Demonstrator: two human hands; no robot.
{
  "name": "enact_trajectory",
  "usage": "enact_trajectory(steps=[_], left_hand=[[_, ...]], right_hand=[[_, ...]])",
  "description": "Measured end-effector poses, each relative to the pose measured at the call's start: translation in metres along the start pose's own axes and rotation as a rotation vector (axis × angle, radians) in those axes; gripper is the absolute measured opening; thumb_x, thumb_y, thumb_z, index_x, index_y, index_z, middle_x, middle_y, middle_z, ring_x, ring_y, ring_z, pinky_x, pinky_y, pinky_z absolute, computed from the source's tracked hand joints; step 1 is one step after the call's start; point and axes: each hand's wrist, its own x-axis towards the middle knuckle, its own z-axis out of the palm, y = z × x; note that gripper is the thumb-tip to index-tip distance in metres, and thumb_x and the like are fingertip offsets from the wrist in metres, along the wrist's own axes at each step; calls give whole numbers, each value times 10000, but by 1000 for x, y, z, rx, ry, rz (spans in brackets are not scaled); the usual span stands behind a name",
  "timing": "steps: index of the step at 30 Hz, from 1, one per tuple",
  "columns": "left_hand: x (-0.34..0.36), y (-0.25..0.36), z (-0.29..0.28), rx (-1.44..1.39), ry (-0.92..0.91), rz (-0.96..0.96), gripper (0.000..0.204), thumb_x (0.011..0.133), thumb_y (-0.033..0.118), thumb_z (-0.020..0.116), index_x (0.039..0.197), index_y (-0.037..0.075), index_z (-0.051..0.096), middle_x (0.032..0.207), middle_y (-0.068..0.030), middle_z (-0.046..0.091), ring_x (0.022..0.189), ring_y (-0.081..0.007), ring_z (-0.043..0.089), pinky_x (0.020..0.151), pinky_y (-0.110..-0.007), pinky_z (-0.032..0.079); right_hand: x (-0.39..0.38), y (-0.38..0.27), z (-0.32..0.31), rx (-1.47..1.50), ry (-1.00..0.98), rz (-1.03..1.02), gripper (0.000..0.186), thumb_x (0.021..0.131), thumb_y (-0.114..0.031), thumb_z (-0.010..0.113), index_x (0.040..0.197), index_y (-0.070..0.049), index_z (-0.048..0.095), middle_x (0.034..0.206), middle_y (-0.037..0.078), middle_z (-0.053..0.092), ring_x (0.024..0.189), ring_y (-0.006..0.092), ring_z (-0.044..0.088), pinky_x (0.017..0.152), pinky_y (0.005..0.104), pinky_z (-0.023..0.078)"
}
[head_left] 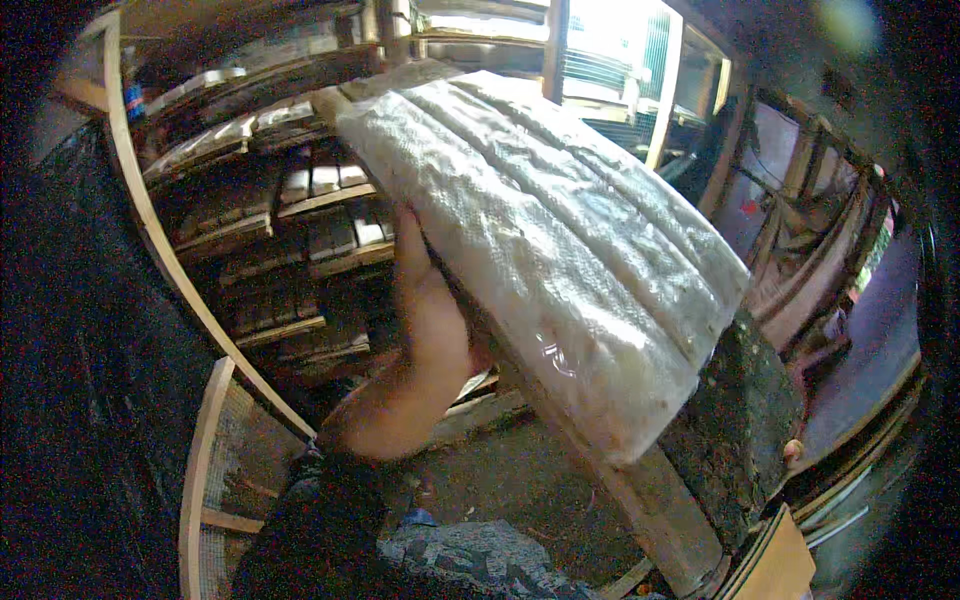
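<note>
A long wooden board (585,435) slants across the middle, its near end at the lower right. On top of it lie several long, white, bumpy slabs in clear plastic film (530,240), side by side. My left hand (418,270) grips the board by its left edge, with the thumb up along the side; the fingers go partly out of sight beneath. The left forearm rises from the lower edge in a dark sleeve. I cannot make out my right hand; a dark mottled shape (745,430) fills the space right of the slabs.
Ahead and to the left, a wooden rack (235,235) holds rows of wrapped packs. Black sheeting (90,350) covers the left side, beside a mesh-filled wooden frame (230,475). A cloth (810,240) hangs at the right. Cardboard (785,560) stands at the lower right.
</note>
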Motion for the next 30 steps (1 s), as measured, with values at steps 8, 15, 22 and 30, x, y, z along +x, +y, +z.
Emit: enact_trajectory(steps=[8, 15, 22, 30], left_hand=[[-69, -62, -52, -206, -26, -205, 769, 1004, 695, 329, 1513, 122, 385, 1461, -95, 492, 1306, -304, 497, 1116, -475, 391], [-84, -111, -134, -1297, -236, -569, 827, 970, 738, 361, 1511, 114, 383, 1449, -99, 498, 1314, -309, 491, 1122, -470, 388], [-100, -188, -139, -168, 14, -800, 959, 920, 825, 289, 1553, 106, 323, 1516, -119, 445, 1355, -323, 459, 1134, -484, 380], [-87, -157, -189, -997, -30, -1221, 1206, 815, 938, 218, 1590, 14, 193, 1621, -185, 285, 1466, -384, 298, 1214, -514, 228]], right_hand=[[-91, 16, -75, -75, 248, 70, 396, 890, -247, 704, 1220, -68, 580, 1170, 47, 602, 1116, 211, 562, 1021, 398, 450], [-156, 42, -100, -64, 446, 166, 410, 890, -252, 705, 1231, -62, 581, 1182, 54, 604, 1125, 214, 561, 1022, 397, 449], [-201, 55, -133, -85, 639, 200, 424, 889, -257, 707, 1241, -56, 583, 1193, 61, 606, 1134, 218, 561, 1023, 396, 449], [-253, 27, -80, -99, 820, 339, 440, 889, -263, 708, 1253, -49, 585, 1207, 69, 608, 1144, 222, 561, 1025, 395, 448]])
